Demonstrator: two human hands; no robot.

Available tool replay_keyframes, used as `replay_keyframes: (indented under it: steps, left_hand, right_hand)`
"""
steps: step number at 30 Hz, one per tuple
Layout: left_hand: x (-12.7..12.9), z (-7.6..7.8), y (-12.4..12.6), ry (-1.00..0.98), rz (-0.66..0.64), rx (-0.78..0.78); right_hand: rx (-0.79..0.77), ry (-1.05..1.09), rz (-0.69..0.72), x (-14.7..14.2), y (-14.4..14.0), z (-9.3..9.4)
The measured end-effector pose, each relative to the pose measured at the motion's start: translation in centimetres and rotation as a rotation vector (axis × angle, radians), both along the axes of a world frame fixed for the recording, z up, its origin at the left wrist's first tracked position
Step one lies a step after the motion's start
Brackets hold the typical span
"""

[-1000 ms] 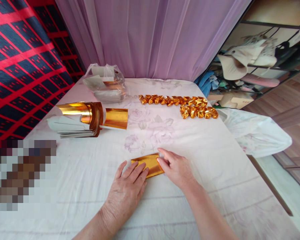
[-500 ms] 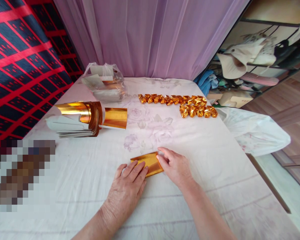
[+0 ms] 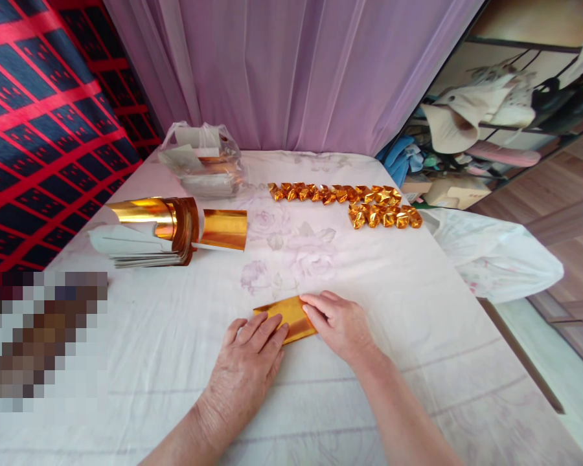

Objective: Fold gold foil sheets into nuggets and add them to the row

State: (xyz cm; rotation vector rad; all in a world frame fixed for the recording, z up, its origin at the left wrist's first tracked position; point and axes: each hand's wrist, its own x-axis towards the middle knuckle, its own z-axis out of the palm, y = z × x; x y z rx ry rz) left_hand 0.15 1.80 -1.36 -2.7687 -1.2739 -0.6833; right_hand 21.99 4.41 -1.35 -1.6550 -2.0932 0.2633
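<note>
A folded sheet of gold foil paper [image 3: 296, 316] lies on the table in front of me, its edges turned in along the top and bottom. My left hand [image 3: 249, 359] rests flat on its left part, fingers stretched out and slightly apart. At the right end, my right hand [image 3: 342, 325] has thumb and forefinger closed on the paper's upper right corner. The other fingers of that hand are curled and partly hidden. Farther off stand rows of folded gold foil pieces [image 3: 335, 193], several in each row.
Stacked gold foil sheets [image 3: 150, 217] lie at the left, with one loose gold sheet [image 3: 225, 230] beside them. Behind is a clear plastic bag [image 3: 201, 162] of paper. A white plastic bag [image 3: 505, 252] hangs off the right edge, near a cluttered shelf [image 3: 490, 123].
My right thumb and forefinger have moved slightly left and down and come together at the paper's upper right corner. My left hand has stayed in place.
</note>
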Motion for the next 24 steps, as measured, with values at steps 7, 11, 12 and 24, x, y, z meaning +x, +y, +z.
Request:
replay_keyframes:
  steps: [7, 11, 12, 24]
  left_hand:
    - [0.10, -0.11, -0.07, -0.023, 0.003, 0.015]
    - [0.18, -0.23, -0.11, -0.038, 0.019, 0.006]
    - [0.19, -0.24, -0.11, -0.036, 0.019, 0.006]
    - [0.23, -0.34, -0.02, -0.014, -0.004, 0.067]
  right_hand:
    - [-0.046, -0.003, 0.004, -0.02, 0.06, 0.35]
    - [-0.063, -0.004, 0.008, 0.00, 0.10, 0.46]
    - [-0.067, -0.006, 0.006, -0.01, 0.10, 0.48]
    - [-0.058, -0.023, -0.019, -0.08, 0.01, 0.32]
